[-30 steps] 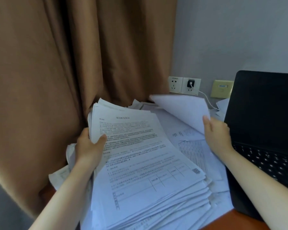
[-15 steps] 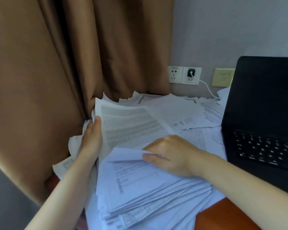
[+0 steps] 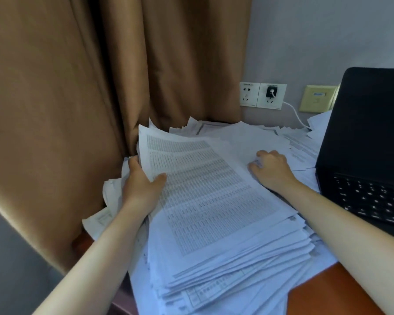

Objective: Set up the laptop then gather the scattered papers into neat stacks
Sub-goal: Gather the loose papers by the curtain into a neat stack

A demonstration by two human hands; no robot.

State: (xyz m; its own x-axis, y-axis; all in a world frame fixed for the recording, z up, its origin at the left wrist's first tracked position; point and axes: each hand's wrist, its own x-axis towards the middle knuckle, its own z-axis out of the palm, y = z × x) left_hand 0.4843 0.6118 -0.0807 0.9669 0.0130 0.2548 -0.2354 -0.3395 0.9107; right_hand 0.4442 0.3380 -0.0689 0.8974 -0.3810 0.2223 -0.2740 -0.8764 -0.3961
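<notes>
**On the bench (image 3: 328, 289), both hands at the paper stack (image 3: 214, 219)**

At the left end of the reddish-brown bench, against the brown curtain (image 3: 77, 110), the paper stack lies thick and fanned, its sheets stepped out along the near and right edges. The top sheet (image 3: 203, 189) carries dense rows of small print. The left hand (image 3: 141, 185) grips the stack's left edge, thumb laid on the top sheet, fingers out of sight behind the edge. The right hand (image 3: 271, 169) rests knuckles up on the loose papers (image 3: 248, 137) just past the stack's far right side, fingers curled down onto a sheet; whether it pinches that sheet or only presses on it cannot be told. The loose papers spread back toward the wall (image 3: 316, 42), and a few crumpled sheets (image 3: 109, 201) poke out beside the left wrist. The laptop (image 3: 369, 144) stands open at the right, screen dark, keyboard showing, its left edge just beside the papers. On the grey wall sit two white sockets (image 3: 263, 95), a white cable (image 3: 293, 114) running from the right one, and a yellow plate (image 3: 317, 98) next to them
</notes>
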